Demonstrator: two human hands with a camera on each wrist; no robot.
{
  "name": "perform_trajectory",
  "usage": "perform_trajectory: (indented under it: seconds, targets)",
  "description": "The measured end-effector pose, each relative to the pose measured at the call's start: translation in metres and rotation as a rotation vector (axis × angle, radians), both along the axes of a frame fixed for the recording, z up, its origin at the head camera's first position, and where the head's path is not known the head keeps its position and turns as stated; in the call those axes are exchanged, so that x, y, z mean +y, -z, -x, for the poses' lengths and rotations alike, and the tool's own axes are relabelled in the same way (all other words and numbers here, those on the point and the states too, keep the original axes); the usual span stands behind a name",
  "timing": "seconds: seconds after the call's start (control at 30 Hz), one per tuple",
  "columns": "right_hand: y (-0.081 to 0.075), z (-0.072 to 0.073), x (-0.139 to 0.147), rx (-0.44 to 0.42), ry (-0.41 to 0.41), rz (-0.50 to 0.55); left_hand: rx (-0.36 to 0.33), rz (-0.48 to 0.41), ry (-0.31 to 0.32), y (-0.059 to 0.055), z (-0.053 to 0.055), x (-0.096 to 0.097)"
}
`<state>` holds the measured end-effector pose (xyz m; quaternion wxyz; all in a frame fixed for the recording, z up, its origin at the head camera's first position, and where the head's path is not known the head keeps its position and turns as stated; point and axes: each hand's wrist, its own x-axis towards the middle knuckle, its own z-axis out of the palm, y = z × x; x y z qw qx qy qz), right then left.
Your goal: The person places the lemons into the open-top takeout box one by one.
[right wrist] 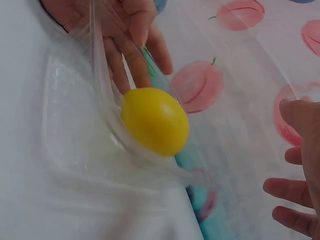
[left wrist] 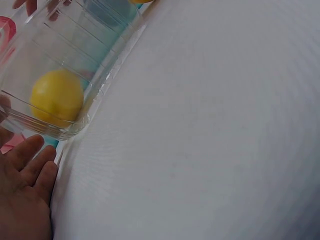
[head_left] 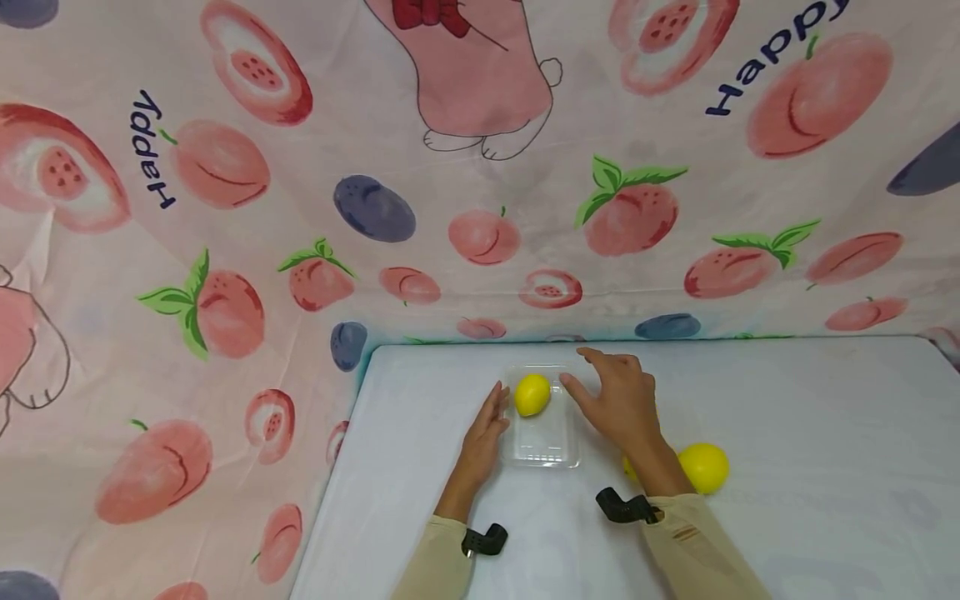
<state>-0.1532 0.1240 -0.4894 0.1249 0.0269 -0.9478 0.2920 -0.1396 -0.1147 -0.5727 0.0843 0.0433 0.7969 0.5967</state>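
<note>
Here, my loose-fingered left hand touches the box holding a lemon; my right hand hovers, ungripping, beside it.

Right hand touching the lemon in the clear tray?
Apart. The right wrist view shows background between the right hand's fingertips and the lemon.

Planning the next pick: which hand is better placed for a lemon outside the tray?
Probably the right hand: it's empty, and a lemon lies right of the tray, while the left hand is at the tray's left edge.
</note>
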Motion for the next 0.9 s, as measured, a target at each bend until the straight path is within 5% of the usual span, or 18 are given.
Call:
perform_trajectory:
  seconds: [0.5,0.9]
  targets:
    - [0.0,-0.03,0.057,-0.115,0.095,-0.037,0.008,-0.019,0.023,-0.001,-0.001,-0.001]
    - [0.01,-0.042,0.076,-0.19,0.111,-0.101,0.008,-0.031,0.02,-0.001,-0.001,-0.002]
